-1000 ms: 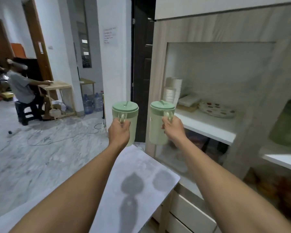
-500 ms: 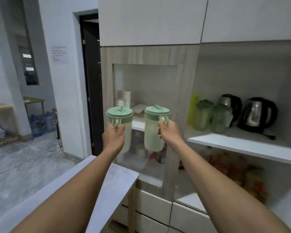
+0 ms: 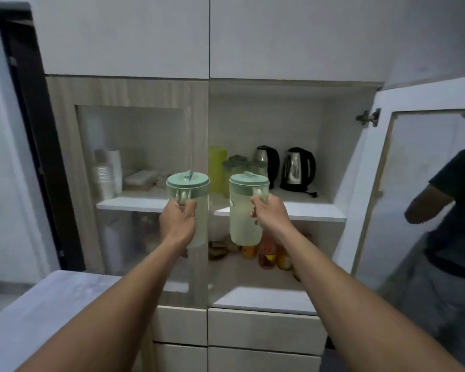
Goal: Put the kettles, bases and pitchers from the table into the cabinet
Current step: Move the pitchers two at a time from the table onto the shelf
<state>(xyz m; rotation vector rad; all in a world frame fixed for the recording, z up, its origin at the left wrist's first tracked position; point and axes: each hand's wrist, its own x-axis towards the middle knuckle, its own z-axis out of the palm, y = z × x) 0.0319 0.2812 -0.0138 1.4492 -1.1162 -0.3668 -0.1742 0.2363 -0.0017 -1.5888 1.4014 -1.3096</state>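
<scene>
Nearest the camera, a corner of the desk [image 3: 38,312] shows at lower left, below and in front of the cabinet shelf [image 3: 314,210], and the part in view carries nothing; whether more kettles, bases or pitchers wait on the rest of it cannot be told from here. Both forearms reach forward toward the shelf. The left hand [image 3: 177,224] is closed round the handle of the left pitcher [image 3: 191,200], a pale green one with its lid on, held upright in front of the post between the glass-fronted bay and the open bay. The right hand [image 3: 271,216] is wrapped the same way round the handle of the right pitcher [image 3: 246,210], upright and level with the shelf's front edge, not yet set down. On the shelf itself, further back, two steel kettles [image 3: 297,169] already stand on their black bases, with a cluster of green pitchers [image 3: 234,165] to their left, so a good part of the job looks done. Free shelf space seems to lie at the front, right of the carried pitchers, though the dim light makes this uncertain. Right of the shelf the open cabinet door [image 3: 414,183] hangs wide, and another person [image 3: 451,210] stands close beside it, a likely crowding point.
</scene>
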